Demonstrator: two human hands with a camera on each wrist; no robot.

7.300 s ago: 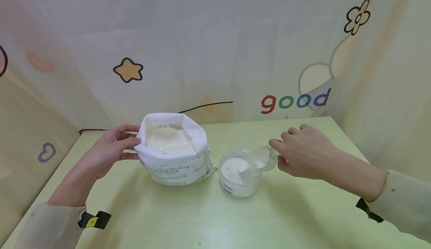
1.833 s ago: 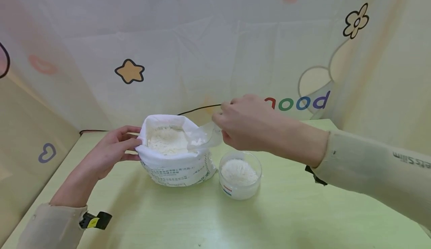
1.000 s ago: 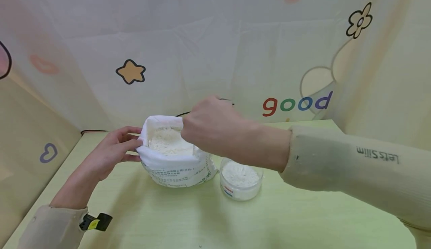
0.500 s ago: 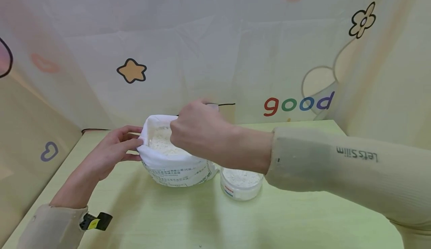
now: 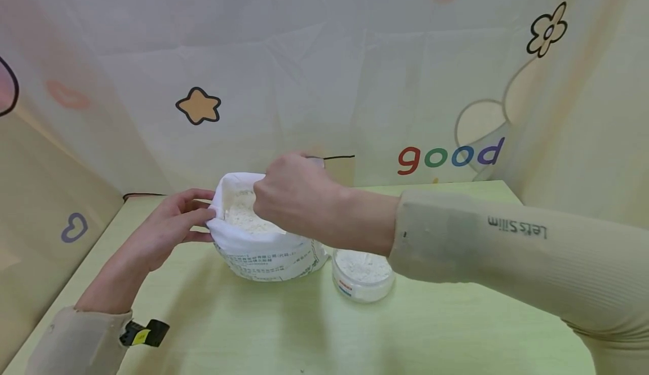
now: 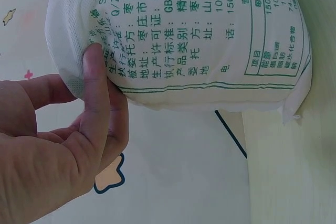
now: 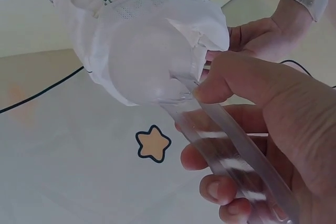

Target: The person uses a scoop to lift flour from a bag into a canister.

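A white cloth flour bag (image 5: 269, 259) with a rolled-down rim stands on the table, white flour (image 5: 243, 211) showing in its mouth. On its left side my left hand (image 5: 167, 226) pinches the rim between thumb and fingers. My right hand (image 5: 299, 197) is over the bag's right side, gripping the handle of a clear plastic scoop (image 7: 231, 150). In the right wrist view the scoop's bowl reaches into the bag's mouth; from the head it is hidden behind the hand. A clear round tub (image 5: 362, 288) of flour stands right of the bag, partly under the right forearm.
The pale green table (image 5: 243, 330) extends in front of the bag and tub. Behind it hangs a printed curtain (image 5: 304, 82), and more curtain closes in both sides. Both wrists wear long sleeves; a black strap (image 5: 144, 334) is on the left one.
My right hand has carried the scoop left from the tub to the bag's mouth, slowing lately. The tub's flour is higher than in the oldest frame. The left hand stays on the rim.
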